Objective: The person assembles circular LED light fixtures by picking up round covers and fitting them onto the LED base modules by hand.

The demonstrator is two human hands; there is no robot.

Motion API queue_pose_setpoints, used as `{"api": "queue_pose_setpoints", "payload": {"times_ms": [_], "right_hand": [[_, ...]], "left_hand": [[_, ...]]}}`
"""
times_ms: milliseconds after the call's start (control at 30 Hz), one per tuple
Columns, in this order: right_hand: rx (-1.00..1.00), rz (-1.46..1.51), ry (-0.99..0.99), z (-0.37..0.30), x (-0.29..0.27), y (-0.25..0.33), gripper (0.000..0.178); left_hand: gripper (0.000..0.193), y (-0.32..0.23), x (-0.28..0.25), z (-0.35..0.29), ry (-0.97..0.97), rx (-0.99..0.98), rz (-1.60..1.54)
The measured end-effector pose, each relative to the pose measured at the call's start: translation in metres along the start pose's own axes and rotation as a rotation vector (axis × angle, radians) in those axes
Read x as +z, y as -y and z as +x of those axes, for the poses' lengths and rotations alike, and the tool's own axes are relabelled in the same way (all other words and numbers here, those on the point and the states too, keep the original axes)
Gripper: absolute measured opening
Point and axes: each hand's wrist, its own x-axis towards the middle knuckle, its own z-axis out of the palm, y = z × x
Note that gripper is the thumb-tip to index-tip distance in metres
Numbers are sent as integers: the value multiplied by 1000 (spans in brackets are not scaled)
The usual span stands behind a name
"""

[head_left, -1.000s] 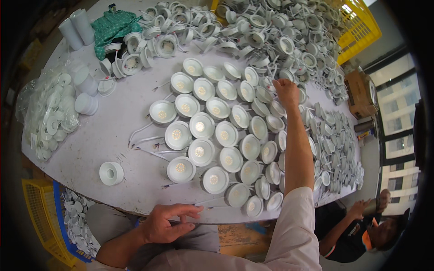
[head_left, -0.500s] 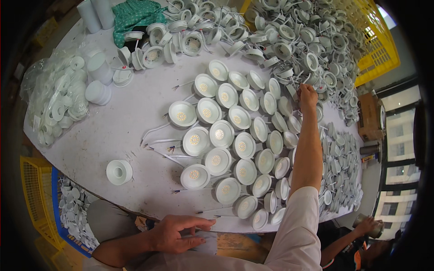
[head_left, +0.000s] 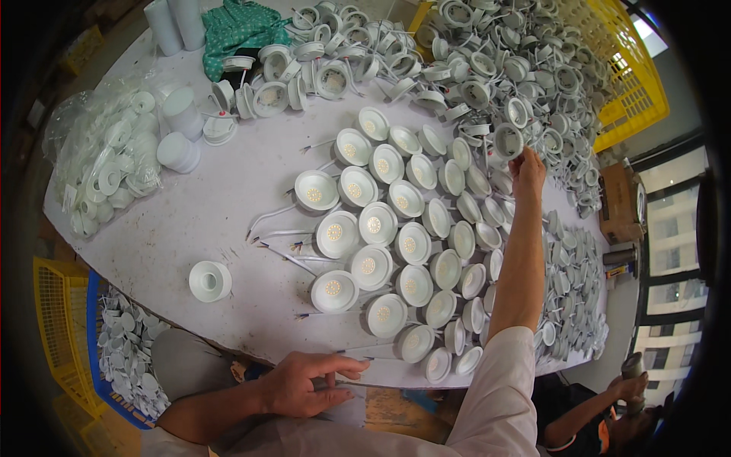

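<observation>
While right hand [head_left: 528, 172] pinches white housing [head_left: 509, 142], left hand [head_left: 306, 385] half-open, empty, lamp rows [head_left: 375, 225] between, heaped housings [head_left: 515, 70] beyond

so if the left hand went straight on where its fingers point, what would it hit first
Probably the white cable just right of the left hand, then the round white lamp beyond; the hand's height is unclear, so it could miss both.

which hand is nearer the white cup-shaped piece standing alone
Left. The left hand is right of the cup-shaped piece and closer to the body; the right hand is much farther right and beyond it, at a lamp housing.
</observation>
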Motion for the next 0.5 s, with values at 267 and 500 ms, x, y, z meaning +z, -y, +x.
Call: {"api": "queue_pose_setpoints", "payload": {"times_ms": [267,500], "right_hand": [[56,485,126,-38,8,32,9],[207,596,354,-212,65,58,16]], "left_hand": [[43,7,6,-5,-49,33,112],[55,4,5,-5,-395,256,149]]}}
